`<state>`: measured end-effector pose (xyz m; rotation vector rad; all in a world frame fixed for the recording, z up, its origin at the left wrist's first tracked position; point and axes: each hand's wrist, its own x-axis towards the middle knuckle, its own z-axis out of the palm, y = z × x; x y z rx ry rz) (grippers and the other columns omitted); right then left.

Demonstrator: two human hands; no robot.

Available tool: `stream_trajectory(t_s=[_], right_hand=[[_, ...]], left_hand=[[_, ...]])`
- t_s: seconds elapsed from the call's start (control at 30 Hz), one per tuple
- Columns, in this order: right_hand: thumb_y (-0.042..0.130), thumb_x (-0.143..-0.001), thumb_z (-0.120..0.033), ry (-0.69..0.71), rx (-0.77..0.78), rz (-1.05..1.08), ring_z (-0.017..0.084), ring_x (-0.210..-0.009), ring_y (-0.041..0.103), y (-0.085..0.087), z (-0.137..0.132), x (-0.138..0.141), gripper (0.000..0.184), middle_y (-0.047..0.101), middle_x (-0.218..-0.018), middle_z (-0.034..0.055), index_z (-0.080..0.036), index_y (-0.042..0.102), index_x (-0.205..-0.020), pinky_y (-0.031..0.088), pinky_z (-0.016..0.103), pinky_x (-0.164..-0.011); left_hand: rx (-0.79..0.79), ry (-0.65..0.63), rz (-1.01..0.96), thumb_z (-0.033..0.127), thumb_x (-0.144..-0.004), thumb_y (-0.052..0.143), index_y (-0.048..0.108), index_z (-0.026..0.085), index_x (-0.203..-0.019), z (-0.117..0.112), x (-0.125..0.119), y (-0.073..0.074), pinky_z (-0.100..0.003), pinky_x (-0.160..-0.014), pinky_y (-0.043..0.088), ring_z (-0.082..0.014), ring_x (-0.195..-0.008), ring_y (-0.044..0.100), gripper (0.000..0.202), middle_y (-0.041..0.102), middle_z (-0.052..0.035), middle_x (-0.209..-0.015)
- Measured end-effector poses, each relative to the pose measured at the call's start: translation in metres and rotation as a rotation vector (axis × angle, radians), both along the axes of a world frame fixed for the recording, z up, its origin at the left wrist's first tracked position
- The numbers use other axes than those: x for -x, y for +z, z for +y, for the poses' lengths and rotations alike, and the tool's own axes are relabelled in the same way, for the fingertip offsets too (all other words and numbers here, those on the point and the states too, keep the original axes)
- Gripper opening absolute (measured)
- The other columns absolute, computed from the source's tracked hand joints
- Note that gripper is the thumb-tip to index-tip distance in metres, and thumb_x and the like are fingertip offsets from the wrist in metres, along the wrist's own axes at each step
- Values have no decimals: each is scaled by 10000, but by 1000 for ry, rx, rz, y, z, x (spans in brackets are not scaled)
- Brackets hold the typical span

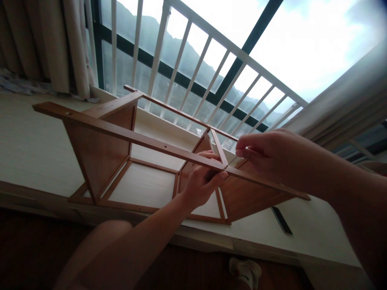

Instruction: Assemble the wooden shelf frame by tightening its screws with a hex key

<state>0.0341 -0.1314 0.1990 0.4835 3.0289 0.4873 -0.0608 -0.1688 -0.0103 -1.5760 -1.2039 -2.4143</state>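
Note:
A brown wooden shelf frame lies on its side on the pale ledge, with panels set between its long rails. My left hand is closed around the near upper rail where a crosspiece meets it, thumb below and fingers behind. Just right of that joint, my right hand is in a pinch above the rail. A thin, rod-like piece shows between its fingertips and the joint; its exact kind is too small to make out.
The frame rests on a pale window ledge, and a dark flat phone-like object lies at its right end. Behind stand white railings and a window. Curtains hang at the left. A light-coloured shoe or slipper is on the dark floor.

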Motion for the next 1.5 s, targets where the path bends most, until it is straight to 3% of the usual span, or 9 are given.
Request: stream_trajectory(t_s=[0.1, 0.23, 0.47, 0.8, 1.33, 1.5], right_hand=[[491, -884, -302, -115, 22, 54, 96, -428, 346, -5, -4, 3, 229, 461, -479, -28, -202, 620, -723, 234, 279, -485], [510, -884, -333, -146, 24, 90, 99, -430, 392, -4, -10, 2, 229, 502, -496, -21, -198, 618, -733, 250, 281, -485], [523, -877, -315, -37, 27, 152, 114, -479, 454, 6, -8, -7, 182, 572, -567, -14, -213, 625, -767, 311, 277, -514], [487, -854, -169, 174, 101, 120, 136, -656, 546, 1, 0, -10, 155, 646, -783, 39, -198, 622, -785, 395, 257, -633], [512, -879, -187, 248, 199, 68, 125, -671, 554, 4, 9, -5, 152, 649, -787, 35, -185, 637, -792, 396, 246, -641], [503, -878, -222, 110, 93, 37, 99, -529, 459, -1, 6, -4, 166, 589, -615, -15, -203, 636, -782, 323, 238, -546]], left_hand=[[9, -2, -2, 336, -878, 612, 626, 193, -944, 1, 0, -1, -447, -1053, 400, -250, -1215, 480, 158, 587, -87, -1139], [7, -11, -9, 321, -880, 612, 623, 197, -964, 0, -1, -1, -440, -1072, 386, -240, -1225, 472, 150, 578, -83, -1157], [18, -2, 2, 339, -888, 597, 628, 197, -931, -1, -1, 0, -434, -1059, 396, -240, -1210, 482, 151, 584, -89, -1134], [-1, -4, -2, 322, -882, 607, 625, 190, -928, -1, 0, 0, -433, -1065, 395, -243, -1214, 483, 141, 576, -89, -1134], [8, -5, 4, 316, -874, 618, 622, 189, -916, -1, 0, 1, -434, -1064, 394, -248, -1216, 481, 134, 577, -86, -1132], [2, -8, 1, 300, -878, 614, 622, 190, -919, -2, 0, 1, -419, -1060, 391, -240, -1209, 485, 118, 582, -80, -1128]])
